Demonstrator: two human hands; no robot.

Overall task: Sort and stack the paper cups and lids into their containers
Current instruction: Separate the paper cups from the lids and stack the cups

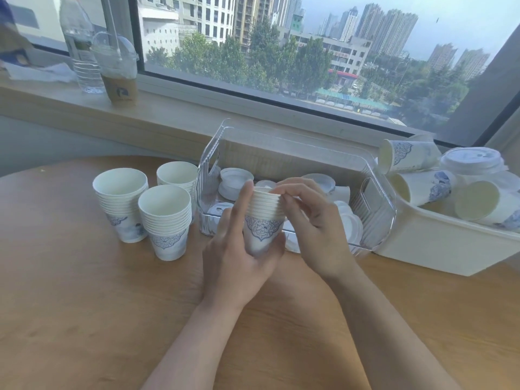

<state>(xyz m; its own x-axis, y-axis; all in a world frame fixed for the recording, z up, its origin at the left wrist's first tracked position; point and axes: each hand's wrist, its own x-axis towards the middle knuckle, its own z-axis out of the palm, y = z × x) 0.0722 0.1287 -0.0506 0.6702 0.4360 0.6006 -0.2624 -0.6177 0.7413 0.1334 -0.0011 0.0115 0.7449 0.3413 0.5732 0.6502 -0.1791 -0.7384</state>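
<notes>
On the window ledge at far left stood a clear water bottle and a dome-lidded iced drink. Below them, 3 upright stacks of paper cups sat close together on the wooden tabletop, just left of a clear plastic bin holding white lids. In front of that bin, a person held another nested stack of blue-patterned cups above the tabletop: the left hand cupped its lower half, fingers wrapped around the base, while the right hand curled its fingers over the stack's top rim, pinching it. Touching the clear bin on the right, a white tub held loose cups lying on their sides and a wrapped stack of lids.
</notes>
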